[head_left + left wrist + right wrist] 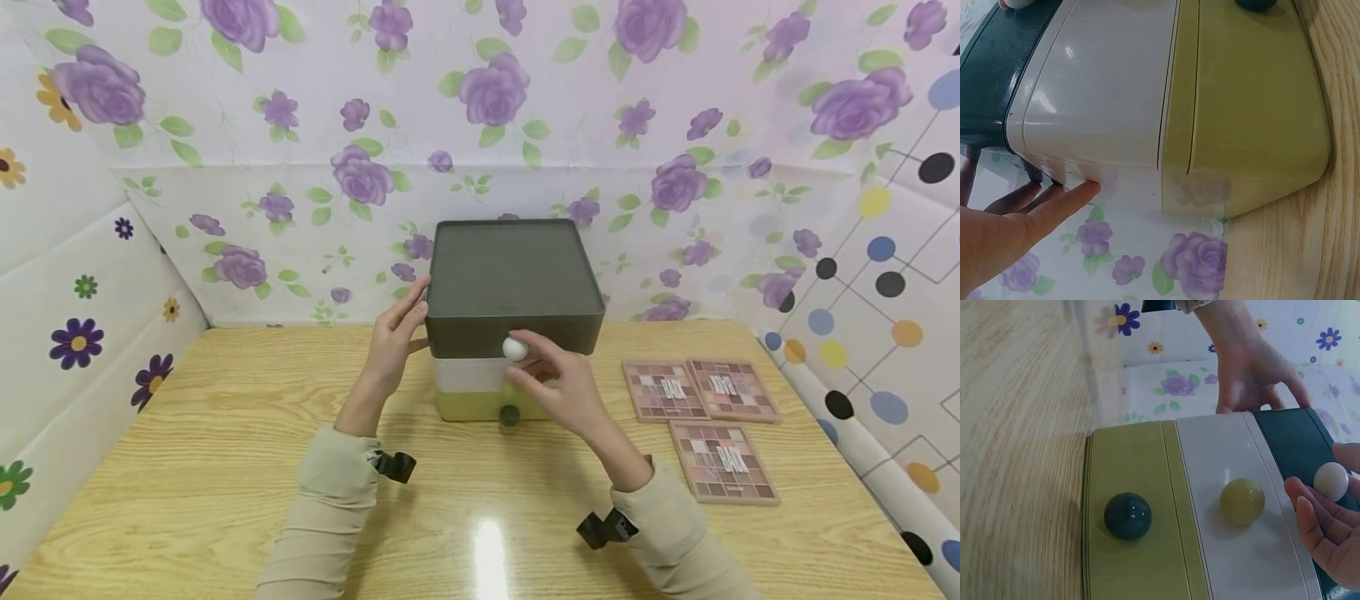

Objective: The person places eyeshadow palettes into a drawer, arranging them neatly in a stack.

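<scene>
A three-tier drawer box (513,267) stands on the table, its drawers pushed in. The dark green top drawer (468,335) has a round white knob (515,347). Below it come a white drawer (1097,81) with a yellow knob (1242,501) and an olive drawer (1260,94) with a dark green knob (1127,515). My right hand (566,385) pinches the white knob at the front. With fingers extended, my left hand (392,343) rests against the left side of the box near the top tier.
Three palette-like cases with pinkish squares lie to the right of the box: one case (663,404) beside a second case (735,404), and a third case (723,471) nearer the front. A flowered cloth (360,242) hangs right behind the box at the wooden table's (247,450) back edge.
</scene>
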`<state>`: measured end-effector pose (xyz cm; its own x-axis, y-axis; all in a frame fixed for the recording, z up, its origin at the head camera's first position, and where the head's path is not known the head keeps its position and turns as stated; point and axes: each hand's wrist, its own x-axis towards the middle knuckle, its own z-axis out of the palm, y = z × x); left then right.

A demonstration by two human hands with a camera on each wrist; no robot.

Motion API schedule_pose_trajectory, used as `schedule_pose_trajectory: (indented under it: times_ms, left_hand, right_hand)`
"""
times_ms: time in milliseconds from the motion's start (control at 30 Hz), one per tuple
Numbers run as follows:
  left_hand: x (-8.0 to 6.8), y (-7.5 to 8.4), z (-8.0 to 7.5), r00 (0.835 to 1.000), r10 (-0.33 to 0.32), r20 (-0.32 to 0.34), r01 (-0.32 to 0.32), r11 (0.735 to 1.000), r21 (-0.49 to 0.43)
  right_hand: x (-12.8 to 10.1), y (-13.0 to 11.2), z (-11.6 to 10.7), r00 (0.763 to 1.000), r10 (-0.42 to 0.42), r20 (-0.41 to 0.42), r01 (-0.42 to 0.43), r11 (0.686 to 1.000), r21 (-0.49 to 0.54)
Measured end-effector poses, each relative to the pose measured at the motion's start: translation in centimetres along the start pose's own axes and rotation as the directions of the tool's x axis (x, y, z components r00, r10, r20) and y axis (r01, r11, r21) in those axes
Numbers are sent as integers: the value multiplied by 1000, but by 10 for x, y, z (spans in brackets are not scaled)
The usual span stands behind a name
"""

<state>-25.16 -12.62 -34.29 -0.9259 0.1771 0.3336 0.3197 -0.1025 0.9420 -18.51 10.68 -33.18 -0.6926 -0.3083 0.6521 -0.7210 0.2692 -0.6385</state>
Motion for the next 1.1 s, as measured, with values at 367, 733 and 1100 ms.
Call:
schedule_pose_trajectory:
  times_ms: [367, 733, 1100]
  left_hand:
    - [0, 0, 3, 1000, 13, -9, -13, 1000, 8]
    - [1, -4, 1, 1000, 16, -7, -16, 1000, -6]
    - [-1, -3, 2, 1000, 11, -13, -11, 1000, 5]
  right_hand:
    - [-2, 3, 10, 984, -62, -169, 51, 996, -69]
    - [-9, -8, 11, 978, -107, -177, 86, 989, -118]
    - [-28, 16, 14, 973, -132, -187, 115, 989, -98]
